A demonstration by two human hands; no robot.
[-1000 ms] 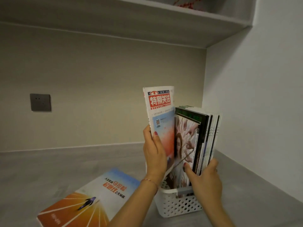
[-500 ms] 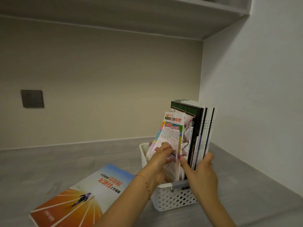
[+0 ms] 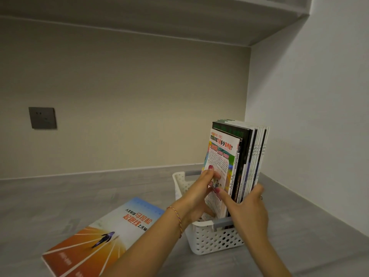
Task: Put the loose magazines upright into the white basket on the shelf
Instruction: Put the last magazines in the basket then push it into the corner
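Note:
The white perforated basket (image 3: 215, 240) stands on the grey shelf near the right wall. Several magazines (image 3: 251, 156) stand upright in it, packed to its right side. A colourful magazine (image 3: 221, 154) stands in front of them, its lower part inside the basket. My left hand (image 3: 197, 194) presses its fingers against this cover. My right hand (image 3: 245, 210) grips the upright stack, thumb on the colourful cover and fingers round the far side. One loose magazine (image 3: 103, 234) with an orange and blue cover lies flat on the shelf, left of the basket.
The grey shelf surface (image 3: 60, 196) stretches left and back to a beige wall with a dark socket plate (image 3: 42, 117). A white side wall (image 3: 319, 136) stands close to the basket's right. Another shelf board (image 3: 179, 15) runs overhead.
The colourful magazine went from held high above the basket down into it, and now stands straighter against the stack. My left hand moved down with it. My right hand stayed on the stack.

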